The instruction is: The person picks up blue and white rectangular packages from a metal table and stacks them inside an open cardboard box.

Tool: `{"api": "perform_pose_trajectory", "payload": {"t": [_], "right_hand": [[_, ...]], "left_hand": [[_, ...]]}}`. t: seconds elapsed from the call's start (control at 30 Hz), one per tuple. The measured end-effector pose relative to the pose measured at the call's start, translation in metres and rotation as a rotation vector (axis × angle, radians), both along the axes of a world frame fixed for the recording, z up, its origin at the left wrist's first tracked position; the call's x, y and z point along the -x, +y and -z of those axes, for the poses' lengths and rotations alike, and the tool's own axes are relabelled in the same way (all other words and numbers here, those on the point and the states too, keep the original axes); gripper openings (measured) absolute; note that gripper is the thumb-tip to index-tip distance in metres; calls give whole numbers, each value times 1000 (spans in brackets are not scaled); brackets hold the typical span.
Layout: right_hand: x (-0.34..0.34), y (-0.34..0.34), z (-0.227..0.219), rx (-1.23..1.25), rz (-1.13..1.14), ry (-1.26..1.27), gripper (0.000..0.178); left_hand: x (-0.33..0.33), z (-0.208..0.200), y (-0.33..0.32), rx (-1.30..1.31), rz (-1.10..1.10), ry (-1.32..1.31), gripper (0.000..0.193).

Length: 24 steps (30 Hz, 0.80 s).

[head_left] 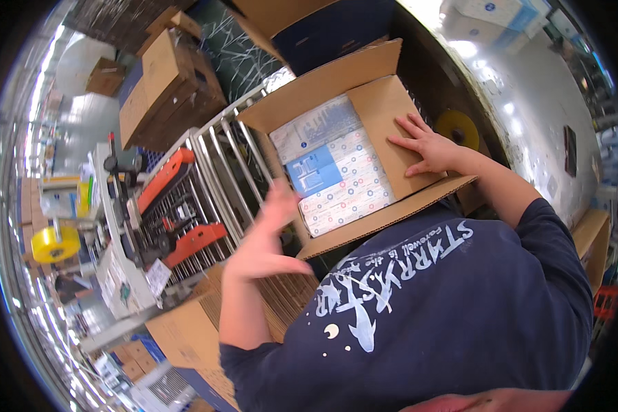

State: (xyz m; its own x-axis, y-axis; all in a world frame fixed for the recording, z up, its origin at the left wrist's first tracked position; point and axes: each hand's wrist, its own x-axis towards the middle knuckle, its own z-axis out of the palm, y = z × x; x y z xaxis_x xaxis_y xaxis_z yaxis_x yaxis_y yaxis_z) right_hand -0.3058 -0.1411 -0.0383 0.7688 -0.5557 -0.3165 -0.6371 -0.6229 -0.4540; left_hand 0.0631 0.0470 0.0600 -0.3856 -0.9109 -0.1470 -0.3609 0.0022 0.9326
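An open cardboard carton (381,110) stands in front of me with its flaps up. Packed inside are white boxes (350,175) printed with small coloured hexagons, a box with a grey-blue skyline print (319,127) and a blue printed panel (314,172). My right hand (429,147) lies on the carton's right flap, fingers spread and flat. Smeared by motion, my left hand (268,237) is beside the carton's left edge, thumb stretched away from the fingers and nothing visible in it. Whether it touches the carton I cannot tell.
A roller conveyor (237,151) runs left of the carton, leading to a machine with orange-red guards (168,182). A yellow tape roll (55,245) hangs at far left. Flattened cardboard (185,336) leans lower left. A shiny table (529,110) with a dark phone-like object (570,150) is at right.
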Motion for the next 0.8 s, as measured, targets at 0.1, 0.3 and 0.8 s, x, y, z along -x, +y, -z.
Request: {"api": "perform_pose_trajectory", "payload": {"t": [0.1, 0.3, 0.8], "right_hand": [[-8, -25, -14, -40, -195, -5, 80], [-34, -109, -108, -189, -19, -489, 41], [-12, -38, 54, 292, -55, -393, 67]], "left_hand": [[54, 30, -14, -295, 487, -427, 103], [43, 36, -90, -59, -41, -858, 97], [-2, 144, -81, -53, -913, 146, 48]]}}
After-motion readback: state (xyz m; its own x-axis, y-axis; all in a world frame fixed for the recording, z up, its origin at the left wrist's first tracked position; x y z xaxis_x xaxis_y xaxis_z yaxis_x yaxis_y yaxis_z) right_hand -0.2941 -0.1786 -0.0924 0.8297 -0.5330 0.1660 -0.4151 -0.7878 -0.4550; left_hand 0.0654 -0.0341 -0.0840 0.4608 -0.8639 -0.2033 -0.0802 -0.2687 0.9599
